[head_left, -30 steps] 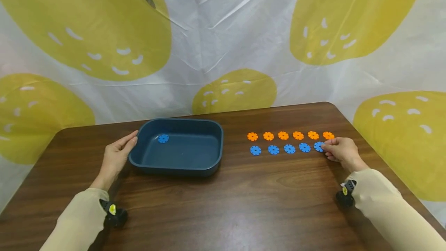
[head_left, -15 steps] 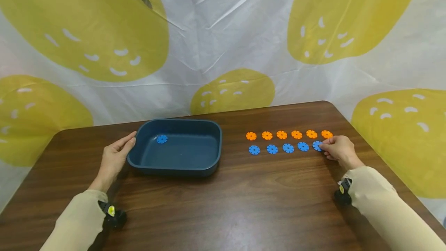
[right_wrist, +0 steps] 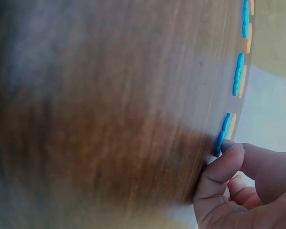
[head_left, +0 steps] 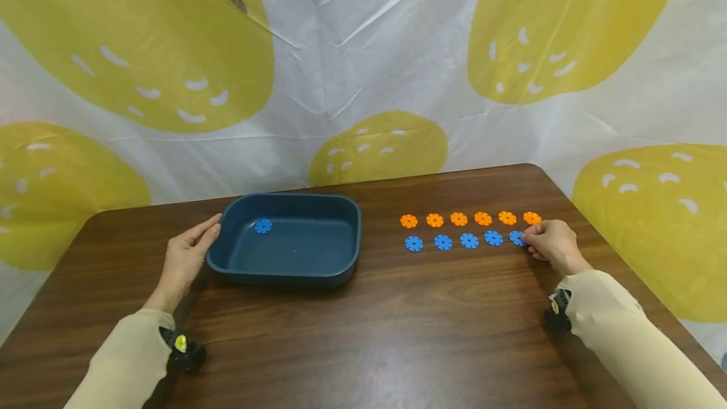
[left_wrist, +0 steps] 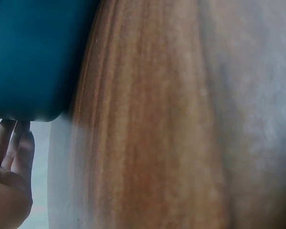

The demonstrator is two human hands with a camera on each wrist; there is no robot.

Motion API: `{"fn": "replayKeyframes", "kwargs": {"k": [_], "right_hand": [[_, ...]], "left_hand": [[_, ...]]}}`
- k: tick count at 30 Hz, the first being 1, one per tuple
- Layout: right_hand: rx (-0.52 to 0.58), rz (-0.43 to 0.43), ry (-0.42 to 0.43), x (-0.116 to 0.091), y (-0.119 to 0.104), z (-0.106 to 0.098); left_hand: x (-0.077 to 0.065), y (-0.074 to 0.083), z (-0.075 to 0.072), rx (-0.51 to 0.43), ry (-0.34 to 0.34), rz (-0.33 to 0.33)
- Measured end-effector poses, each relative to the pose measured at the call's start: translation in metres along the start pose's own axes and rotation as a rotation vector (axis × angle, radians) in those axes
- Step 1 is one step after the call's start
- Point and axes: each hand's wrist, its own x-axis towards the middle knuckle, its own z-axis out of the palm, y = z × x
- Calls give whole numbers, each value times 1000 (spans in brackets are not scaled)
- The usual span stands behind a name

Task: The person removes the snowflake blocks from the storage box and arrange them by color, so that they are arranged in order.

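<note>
A dark blue rectangular basin (head_left: 295, 279) stands at the left of the table, with one blue notched plastic disc (head_left: 264, 226) lying inside it. My left hand (head_left: 184, 260) touches the basin's left end; its fingers look fairly straight in the left wrist view, their tips against the wall. On the right, my right hand (head_left: 553, 245) pinches the edge of the rightmost blue disc (head_left: 516, 238) between thumb and forefinger. That disc (right_wrist: 222, 136) still lies at or very near the table surface in the right wrist view. Part of it is hidden by the fingertips.
Several other blue discs (head_left: 469, 241) lie in a row leftward from my right hand. Behind them runs a row of several orange discs (head_left: 459, 219). A patterned cloth (head_left: 363, 49) hangs behind the wooden table (head_left: 386, 333).
The scene shifts slightly left in the head view as the camera moves. Both hands keep their places, the left at the basin, the right pinching the rightmost blue disc.
</note>
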Motion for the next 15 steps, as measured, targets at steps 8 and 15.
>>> {"fn": "replayKeyframes", "kwargs": {"k": [8, 15], "right_hand": [[81, 43, -61, 0, -1, -5], [225, 78, -100, -1, -10, -9]], "left_hand": [[0, -2, 0, -7, 4, 8], [1, 1, 0, 6, -5, 19]]}}
